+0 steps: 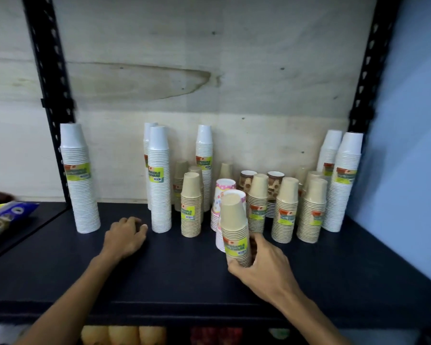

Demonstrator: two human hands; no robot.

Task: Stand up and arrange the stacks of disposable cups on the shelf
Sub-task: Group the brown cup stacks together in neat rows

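Dark shelf [60, 265] bears upright white, tan, patterned cup stacks [159, 180].

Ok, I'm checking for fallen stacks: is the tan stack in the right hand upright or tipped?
Upright, leaning slightly. The tan stack stands bottom-up, its base gripped by the right hand.

Two bare forearms, no sleeves, left hand [125, 235], right hand [264, 267], no rings or watch

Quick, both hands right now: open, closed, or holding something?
Left hand: holds nothing, fingers loosely curled, resting on the dark shelf.
Right hand: grips the lower part of an upright tan cup stack.
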